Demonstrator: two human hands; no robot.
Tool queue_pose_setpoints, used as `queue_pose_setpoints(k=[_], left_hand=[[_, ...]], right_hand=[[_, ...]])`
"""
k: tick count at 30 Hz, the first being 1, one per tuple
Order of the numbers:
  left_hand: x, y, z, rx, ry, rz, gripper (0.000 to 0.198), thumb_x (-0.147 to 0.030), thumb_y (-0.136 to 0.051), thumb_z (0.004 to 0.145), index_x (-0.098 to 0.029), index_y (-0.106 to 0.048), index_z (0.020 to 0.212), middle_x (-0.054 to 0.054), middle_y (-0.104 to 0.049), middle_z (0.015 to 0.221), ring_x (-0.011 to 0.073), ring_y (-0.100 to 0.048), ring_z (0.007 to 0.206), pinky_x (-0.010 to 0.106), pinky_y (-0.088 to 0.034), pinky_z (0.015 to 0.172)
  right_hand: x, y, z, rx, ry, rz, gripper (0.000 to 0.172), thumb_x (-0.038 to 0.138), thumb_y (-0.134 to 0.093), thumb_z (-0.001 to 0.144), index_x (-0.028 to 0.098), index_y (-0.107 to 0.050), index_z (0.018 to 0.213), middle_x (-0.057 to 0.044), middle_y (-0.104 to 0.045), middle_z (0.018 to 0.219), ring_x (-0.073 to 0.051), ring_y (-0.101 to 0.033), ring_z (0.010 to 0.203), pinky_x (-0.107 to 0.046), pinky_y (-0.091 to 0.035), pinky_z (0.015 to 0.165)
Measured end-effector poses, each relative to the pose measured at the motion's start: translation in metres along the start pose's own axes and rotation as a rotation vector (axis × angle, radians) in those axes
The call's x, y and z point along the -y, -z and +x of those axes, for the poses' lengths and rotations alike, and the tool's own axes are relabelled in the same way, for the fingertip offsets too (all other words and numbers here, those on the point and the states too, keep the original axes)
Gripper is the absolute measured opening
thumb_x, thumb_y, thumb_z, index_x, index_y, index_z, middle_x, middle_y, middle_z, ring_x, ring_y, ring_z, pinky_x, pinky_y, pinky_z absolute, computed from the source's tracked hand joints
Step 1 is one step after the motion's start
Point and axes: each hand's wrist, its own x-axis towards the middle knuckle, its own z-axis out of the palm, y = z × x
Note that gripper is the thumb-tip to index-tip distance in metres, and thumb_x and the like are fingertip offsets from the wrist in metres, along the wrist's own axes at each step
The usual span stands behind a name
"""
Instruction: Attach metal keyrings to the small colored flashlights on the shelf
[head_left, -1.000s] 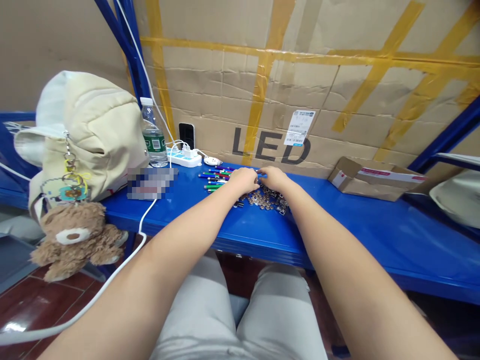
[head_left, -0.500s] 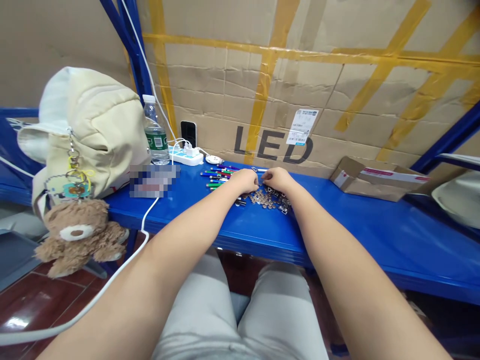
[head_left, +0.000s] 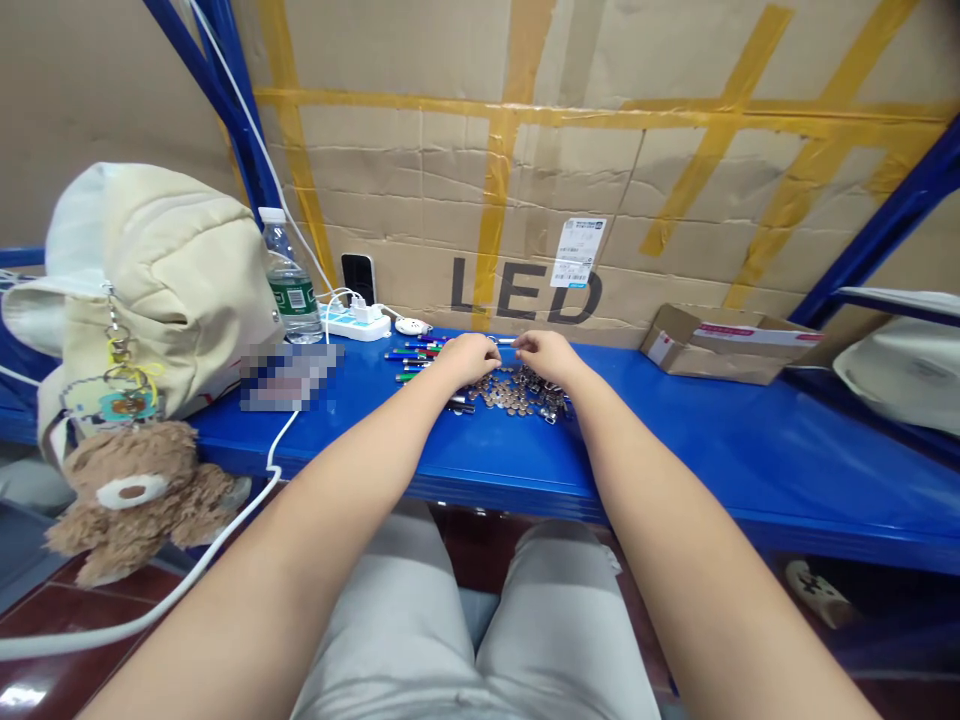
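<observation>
My left hand (head_left: 471, 360) is over the blue table, its fingers curled together at the near ends of several coloured pens (head_left: 409, 356). Facing it, my right hand (head_left: 546, 358) has its fingertips bent and drawn together. Whatever is in either hand is too small or hidden to make out. Just below the hands lies a spread of small round metal pieces (head_left: 510, 393). A heap of shiny metal clasps (head_left: 553, 404) sits under my right hand, which partly covers it. A dark pen (head_left: 460, 407) rests beside my left wrist.
On the left stand a cream backpack (head_left: 187, 270) with a plush bear (head_left: 135, 490), a water bottle (head_left: 296, 290) and a white power strip (head_left: 352, 325). A phone (head_left: 358, 280) leans on the large cardboard (head_left: 420, 200). An open small carton (head_left: 720, 355) stands right; a white cable (head_left: 187, 590) crosses my left side.
The view has shifted a little, so the table's things appear further left. My right hand's fingers have opened out slightly toward the left hand. Both hands stay over the metal pieces.
</observation>
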Motion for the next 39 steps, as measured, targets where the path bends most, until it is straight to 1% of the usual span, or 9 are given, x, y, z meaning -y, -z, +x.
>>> queue_pose_setpoints(k=[3, 6, 12, 18, 21, 25, 31, 36, 39], left_hand=[[-0.004, -0.004, 0.005, -0.009, 0.022, 0.127, 0.029, -0.031, -0.051, 0.085, -0.028, -0.067, 0.109, 0.004, -0.066, 0.117, 0.0232, -0.058, 0.107, 0.033, -0.043, 0.092], [-0.006, -0.008, 0.008, 0.049, 0.029, 0.193, 0.029, -0.033, -0.049, 0.086, -0.029, -0.068, 0.108, 0.003, -0.066, 0.117, 0.0236, -0.057, 0.108, 0.033, -0.044, 0.092], [0.002, -0.009, 0.009, 0.082, 0.077, 0.114, 0.025, -0.034, -0.053, 0.085, -0.033, -0.071, 0.102, -0.001, -0.068, 0.113, 0.0223, -0.058, 0.107, 0.031, -0.043, 0.094], [0.008, -0.01, 0.012, 0.104, 0.04, 0.062, 0.024, -0.04, -0.059, 0.082, -0.036, -0.07, 0.103, -0.004, -0.067, 0.116, 0.0184, -0.056, 0.11, 0.029, -0.037, 0.1], [0.007, -0.009, 0.012, 0.113, 0.054, 0.055, 0.022, -0.041, -0.06, 0.081, -0.034, -0.071, 0.099, -0.003, -0.069, 0.111, 0.018, -0.057, 0.107, 0.028, -0.038, 0.099], [0.009, -0.008, 0.01, 0.095, 0.086, 0.055, 0.023, -0.045, -0.063, 0.078, -0.031, -0.072, 0.095, -0.001, -0.071, 0.104, 0.0191, -0.058, 0.104, 0.029, -0.04, 0.097], [0.011, -0.008, 0.01, 0.112, 0.104, -0.007, 0.018, -0.039, -0.064, 0.076, -0.028, -0.074, 0.086, 0.001, -0.073, 0.096, 0.0192, -0.062, 0.093, 0.028, -0.045, 0.088], [0.009, -0.008, 0.008, 0.051, 0.077, -0.036, 0.013, -0.034, -0.068, 0.073, -0.027, -0.074, 0.081, 0.0, -0.073, 0.093, 0.0204, -0.063, 0.089, 0.028, -0.045, 0.083], [0.009, -0.006, 0.008, 0.025, 0.048, -0.033, 0.014, -0.038, -0.066, 0.074, -0.026, -0.074, 0.077, 0.001, -0.072, 0.09, 0.0215, -0.063, 0.088, 0.029, -0.045, 0.08]], right_hand=[[0.001, -0.002, -0.001, 0.031, 0.007, -0.01, 0.031, 0.012, -0.055, 0.078, 0.013, -0.068, 0.107, -0.008, -0.072, 0.1, -0.017, -0.065, 0.09, -0.024, -0.047, 0.081], [0.005, -0.002, -0.003, 0.046, 0.016, -0.001, 0.035, 0.009, -0.054, 0.077, 0.013, -0.066, 0.11, -0.007, -0.072, 0.099, -0.017, -0.065, 0.09, -0.024, -0.047, 0.081], [0.007, 0.001, -0.006, 0.035, 0.016, 0.009, 0.037, 0.009, -0.052, 0.077, 0.014, -0.065, 0.111, -0.007, -0.071, 0.101, -0.017, -0.064, 0.093, -0.023, -0.047, 0.081], [0.002, -0.006, -0.002, 0.057, 0.03, -0.007, 0.035, 0.013, -0.055, 0.077, 0.016, -0.066, 0.111, -0.007, -0.071, 0.102, -0.018, -0.064, 0.092, -0.024, -0.047, 0.08], [0.001, -0.009, 0.0, 0.065, 0.048, 0.002, 0.034, 0.016, -0.056, 0.078, 0.016, -0.066, 0.111, -0.007, -0.071, 0.103, -0.018, -0.064, 0.092, -0.024, -0.047, 0.08], [0.0, -0.009, 0.0, 0.06, 0.057, -0.003, 0.035, 0.015, -0.055, 0.078, 0.015, -0.066, 0.111, -0.007, -0.071, 0.103, -0.019, -0.064, 0.092, -0.025, -0.047, 0.08], [0.003, -0.006, -0.003, 0.076, 0.042, 0.014, 0.035, 0.012, -0.054, 0.078, 0.014, -0.065, 0.111, -0.008, -0.071, 0.102, -0.018, -0.064, 0.092, -0.024, -0.047, 0.081], [0.008, -0.004, -0.006, 0.087, 0.025, 0.012, 0.036, 0.011, -0.053, 0.079, 0.012, -0.064, 0.114, -0.009, -0.07, 0.107, -0.019, -0.064, 0.096, -0.025, -0.046, 0.084], [0.01, -0.002, -0.007, 0.096, 0.017, 0.015, 0.036, 0.012, -0.053, 0.079, 0.011, -0.064, 0.114, -0.01, -0.069, 0.108, -0.02, -0.064, 0.097, -0.026, -0.046, 0.084]])
